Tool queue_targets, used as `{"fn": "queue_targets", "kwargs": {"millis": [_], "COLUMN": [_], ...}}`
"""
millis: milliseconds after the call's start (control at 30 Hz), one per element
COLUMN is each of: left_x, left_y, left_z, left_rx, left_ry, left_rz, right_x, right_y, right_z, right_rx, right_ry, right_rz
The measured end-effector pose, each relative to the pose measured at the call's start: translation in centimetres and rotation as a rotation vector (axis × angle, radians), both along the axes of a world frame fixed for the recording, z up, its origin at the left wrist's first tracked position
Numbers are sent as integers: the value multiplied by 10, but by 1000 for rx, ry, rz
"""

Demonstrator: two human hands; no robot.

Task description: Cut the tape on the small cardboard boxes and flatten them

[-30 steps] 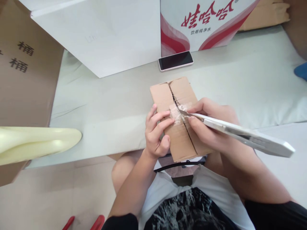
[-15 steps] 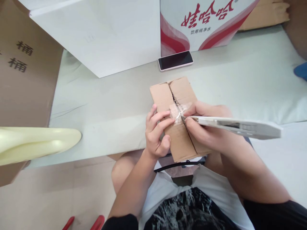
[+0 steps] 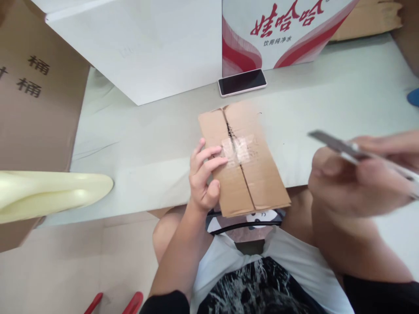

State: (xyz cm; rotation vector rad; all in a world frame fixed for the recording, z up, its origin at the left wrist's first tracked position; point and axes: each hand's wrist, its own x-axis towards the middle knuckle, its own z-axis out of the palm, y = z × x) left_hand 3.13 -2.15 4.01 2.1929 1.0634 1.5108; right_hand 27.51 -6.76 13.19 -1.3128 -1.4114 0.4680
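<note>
A small brown cardboard box [image 3: 262, 183] sits at the bench's front edge, above my lap. Clear tape [image 3: 242, 149] crosses its dark centre seam. My left hand [image 3: 205, 179] grips the box's left side, fingertips on the top by the tape. Off to the right and apart from the box, my right hand [image 3: 340, 187] is closed round a utility knife [image 3: 334, 141], its blade pointing up and left. Motion smears this hand. More blurred fingers reach the right edge, and I cannot tell whether all are mine.
Behind the box, a phone [image 3: 242, 83] lies against a white carton [image 3: 157, 48] and a red-and-white carton [image 3: 281, 30]. A large brown carton [image 3: 39, 117] and a pale yellow object [image 3: 52, 194] stand left. Something blue [image 3: 413, 97] shows at the right edge.
My right hand has lifted off the seam and moved right with the knife, which now points up-left. The box has shifted slightly left, with my left hand still on it.
</note>
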Motion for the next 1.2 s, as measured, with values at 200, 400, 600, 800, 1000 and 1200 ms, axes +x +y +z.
{"fn": "queue_targets", "kwargs": {"millis": [200, 400, 600, 800, 1000, 1200], "left_x": [-11, -9, -6, -12, -14, -6], "left_y": [19, 17, 17, 22, 20, 13], "left_z": [-15, -21, -20, -28, -23, -18], "left_rx": [-237, -548, -588, -713, -399, -391], "left_ry": [-156, -74, -66, -158, -107, 144], "left_rz": [280, 263, 252, 328, 300, 304], "right_x": [1, 24, 28, 11, 9, 9], "right_y": [47, 65, 78, 79, 83, 94], "right_z": [-42, -72, -90, -105, -121, -132], "right_rx": [-174, -283, -366, -321, -314, -336], "right_ry": [93, -45, -84, 39, 36, 28], "right_rz": [-73, -106, 11, 153, 272, 312]}}
